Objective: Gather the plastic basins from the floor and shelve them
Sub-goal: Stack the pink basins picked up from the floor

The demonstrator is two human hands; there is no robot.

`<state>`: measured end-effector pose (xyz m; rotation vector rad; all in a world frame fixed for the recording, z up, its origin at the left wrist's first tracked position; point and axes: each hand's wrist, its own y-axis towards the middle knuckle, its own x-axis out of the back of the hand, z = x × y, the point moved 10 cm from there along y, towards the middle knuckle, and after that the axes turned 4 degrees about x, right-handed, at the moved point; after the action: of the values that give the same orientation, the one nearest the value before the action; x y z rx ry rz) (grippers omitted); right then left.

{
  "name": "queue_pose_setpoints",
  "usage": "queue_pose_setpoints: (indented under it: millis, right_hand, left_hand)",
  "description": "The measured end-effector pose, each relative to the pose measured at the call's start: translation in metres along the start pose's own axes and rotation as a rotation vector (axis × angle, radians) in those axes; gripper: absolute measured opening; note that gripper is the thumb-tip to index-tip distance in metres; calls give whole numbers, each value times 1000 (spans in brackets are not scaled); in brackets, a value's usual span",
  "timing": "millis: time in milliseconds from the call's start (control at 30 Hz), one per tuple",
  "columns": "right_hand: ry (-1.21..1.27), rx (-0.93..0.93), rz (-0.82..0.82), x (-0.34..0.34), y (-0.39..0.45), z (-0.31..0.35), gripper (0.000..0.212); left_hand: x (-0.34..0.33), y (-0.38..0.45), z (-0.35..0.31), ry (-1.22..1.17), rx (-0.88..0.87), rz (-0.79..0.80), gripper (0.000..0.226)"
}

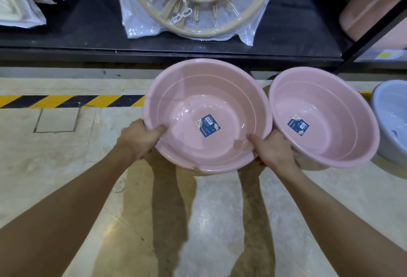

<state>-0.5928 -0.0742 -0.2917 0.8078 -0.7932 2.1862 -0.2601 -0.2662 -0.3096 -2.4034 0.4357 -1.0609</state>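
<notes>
- Head view: left hand (141,138) and right hand (272,150) clamp the near rim of a pink basin (207,115), thumbs inside
- It looks nested on another, just above the floor (66,166)
- Gathering step; next, stack onto second pink basin (323,120) beside it, grey basin (392,120) after, before the shelf (88,43)

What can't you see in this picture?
All in the head view:
- Grey basin: cut off by the right edge.
- Labels in the pink basins: print too small to read.
- Fingers of both hands: hidden under the held basin's rim.
- Pink tub on the shelf: cut off by the top edge.
</notes>
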Motion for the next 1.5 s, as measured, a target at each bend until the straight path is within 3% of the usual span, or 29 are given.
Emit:
queue_pose_setpoints:
  millis: [67, 167, 267, 533, 667, 767, 900, 1100, 1333, 1500]
  right_hand:
    - [138, -30, 31, -11, -10, -7, 43]
    - [198, -36, 17, -13, -9, -10, 12]
    - [178, -7, 17, -9, -8, -6, 17]
    - [244, -42, -6, 3, -15, -1, 41]
    - [301, -47, -13, 19, -23, 17, 10]
    - [318, -59, -14, 47, -39, 43, 7]
    - [356, -75, -11, 108, -73, 83, 3]
    - [336, -40, -81, 252, -123, 136, 10]
    - [335, -136, -164, 445, -177, 173, 8]
    - [307, -155, -159, 544, -189, 187, 6]
  left_hand:
    - [-17, -12, 11, -122, 60, 114, 53]
    - [-20, -13, 14, -229, 83, 78, 36]
    - [-13, -12, 9, -281, 64, 4, 20]
    - [3, -22, 1, -357, 25, -8, 26]
    - [25, -39, -15, -380, -6, -4, 26]
    - [54, -65, -36, -374, -27, 1, 29]
    - [102, -116, -87, -361, -41, -14, 28]
    - [151, -220, -202, -306, -99, 31, 25]
    - [176, -334, -342, -227, -120, 118, 23]
    - [170, -391, -413, -184, -153, 201, 21]
